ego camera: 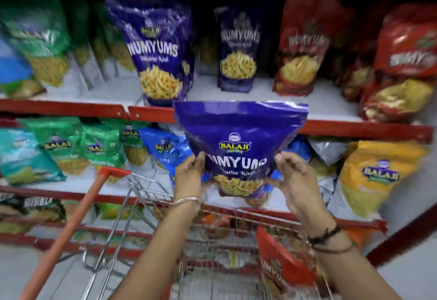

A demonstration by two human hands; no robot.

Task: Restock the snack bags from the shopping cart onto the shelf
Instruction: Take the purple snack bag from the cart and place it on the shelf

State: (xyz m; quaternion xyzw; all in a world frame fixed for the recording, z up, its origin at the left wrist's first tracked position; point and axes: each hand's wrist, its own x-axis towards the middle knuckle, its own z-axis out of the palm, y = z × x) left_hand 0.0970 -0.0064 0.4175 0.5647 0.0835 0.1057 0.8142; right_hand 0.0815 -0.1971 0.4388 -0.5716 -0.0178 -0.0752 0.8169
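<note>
Here, closest to me, the wire shopping cart (pixel 132 207) sits under my forearms, its orange handle (pixel 71 226) running down toward the lower left. A red snack bag (pixel 281 262) lies inside the cart against its right wall.

Above the cart, I hold a purple snack bag (pixel 238 139) upright in both hands, its printed front facing me. My left hand (pixel 189 176) pinches the bag's left edge, thumb on the front and the other fingers hidden behind it. My right hand (pixel 292 174) grips the right edge the same way, fingers curled around it. A thin bangle (pixel 186 201) circles my left wrist, and dark thread bands (pixel 328 236) wrap the right one.

The bag's top edge overlaps the red front lip of the upper shelf (pixel 354 127), so the bag is in the air in front of the shelving, not resting on anything.

On that upper shelf, one matching purple bag (pixel 158 51) stands at the front edge, just left of the one I hold, and another purple bag (pixel 238 49) stands farther back. Between and in front of them is bare white shelf surface. Red bags (pixel 305 46) fill the right end and green bags (pixel 45 39) the left end. On the lower shelf, green and blue bags (pixel 99 148) stand left of my hands, and a yellow bag (pixel 369 176) leans at the right end.
</note>
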